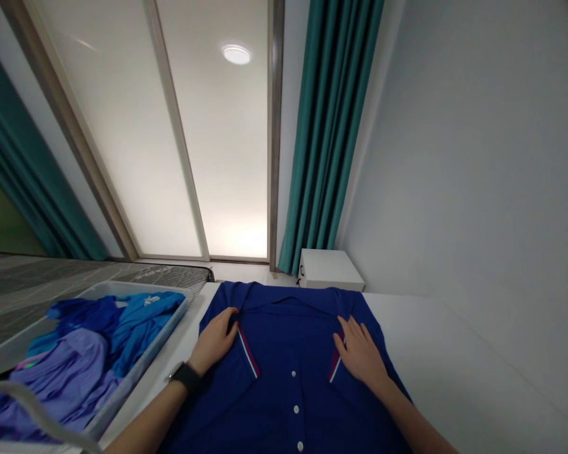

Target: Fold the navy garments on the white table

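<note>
A navy blue polo shirt lies spread on the white table in front of me, its white buttons running down the middle towards me. Two sleeve cuffs with red and white stripes lie slanted over its front, one on each side. At the left cuff, my left hand is closed on the fabric, thumb and forefinger pinched at the upper end of the stripe; a dark watch is on that wrist. My right hand rests flat on the shirt by the right cuff, fingers spread and partly covering the stripe.
To the left stands a pale bin heaped with blue and lavender clothes. A blurred pale cable crosses its near corner. Beyond the white table are a small white cabinet, a teal curtain and frosted sliding doors.
</note>
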Tool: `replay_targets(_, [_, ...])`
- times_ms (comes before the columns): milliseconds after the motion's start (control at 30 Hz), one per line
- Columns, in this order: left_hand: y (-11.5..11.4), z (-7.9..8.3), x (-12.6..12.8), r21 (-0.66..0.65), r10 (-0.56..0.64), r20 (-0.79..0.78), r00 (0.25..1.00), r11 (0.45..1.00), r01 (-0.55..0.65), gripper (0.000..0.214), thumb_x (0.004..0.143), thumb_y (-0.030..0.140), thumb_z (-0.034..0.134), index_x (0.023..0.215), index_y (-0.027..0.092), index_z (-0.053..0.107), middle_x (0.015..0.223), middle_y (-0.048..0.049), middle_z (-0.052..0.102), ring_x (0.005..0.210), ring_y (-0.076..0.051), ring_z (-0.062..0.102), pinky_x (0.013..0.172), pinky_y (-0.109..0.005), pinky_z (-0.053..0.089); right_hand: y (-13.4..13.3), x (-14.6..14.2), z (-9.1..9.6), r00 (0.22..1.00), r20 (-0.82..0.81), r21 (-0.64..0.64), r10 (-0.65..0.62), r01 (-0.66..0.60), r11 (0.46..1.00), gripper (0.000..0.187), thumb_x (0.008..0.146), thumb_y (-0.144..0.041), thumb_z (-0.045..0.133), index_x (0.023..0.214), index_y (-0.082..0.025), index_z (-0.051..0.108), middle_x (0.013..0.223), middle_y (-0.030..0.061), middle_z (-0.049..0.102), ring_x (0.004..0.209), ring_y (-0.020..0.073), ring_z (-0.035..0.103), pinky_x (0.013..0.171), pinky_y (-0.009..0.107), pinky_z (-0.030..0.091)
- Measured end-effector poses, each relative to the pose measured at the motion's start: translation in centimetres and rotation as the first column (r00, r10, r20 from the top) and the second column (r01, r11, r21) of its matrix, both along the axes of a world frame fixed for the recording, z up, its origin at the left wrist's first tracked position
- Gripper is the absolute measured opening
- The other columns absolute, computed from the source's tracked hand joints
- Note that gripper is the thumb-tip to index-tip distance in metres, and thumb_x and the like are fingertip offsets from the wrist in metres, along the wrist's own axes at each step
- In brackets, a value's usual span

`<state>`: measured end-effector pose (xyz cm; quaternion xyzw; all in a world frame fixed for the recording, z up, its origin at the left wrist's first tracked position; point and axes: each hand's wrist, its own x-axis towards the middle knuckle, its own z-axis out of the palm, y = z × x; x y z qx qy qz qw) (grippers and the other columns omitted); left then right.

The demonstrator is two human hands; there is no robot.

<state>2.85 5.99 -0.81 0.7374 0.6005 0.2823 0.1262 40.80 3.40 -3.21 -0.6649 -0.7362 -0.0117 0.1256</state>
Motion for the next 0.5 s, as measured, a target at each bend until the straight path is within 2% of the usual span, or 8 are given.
replay_targets(333, [-3.1, -0.5, -1.0, -0.045, 0.014, 0.091, 0.996, 0.999, -0.01, 0.03, 0.086, 0.038, 0.047, 0.112, 0.025, 0.055, 0.112, -0.008, 0.068, 0.105, -0.028, 0.065, 0.093, -0.04, 0.047, -3.4, 0.6, -0.7, 0.997, -0.068, -0.002, 0.02, -0.02, 1.0, 0.059, 0.094, -0.042, 0.032, 0.141, -0.009, 0.044, 0.145, 0.0148, 0.045, 0.139, 0.0254, 0.032, 0.116, 0.045, 0.018])
replay_targets(500, [-2.8, 0.5, -1.3, -0.073, 0.058, 0.252, 0.966, 0.997, -0.041, 0.033, 0.083, 0.044, 0.048, 0.107, 0.023, 0.058, 0.107, -0.0061, 0.068, 0.101, -0.027, 0.064, 0.091, -0.041, 0.046, -2.6, 1.4, -0.9, 0.972, -0.235, -0.042, -0.002, -0.008, 0.999, 0.058, 0.091, -0.043, 0.034, 0.138, -0.014, 0.046, 0.142, 0.0116, 0.049, 0.138, 0.0247, 0.035, 0.117, 0.048, 0.014])
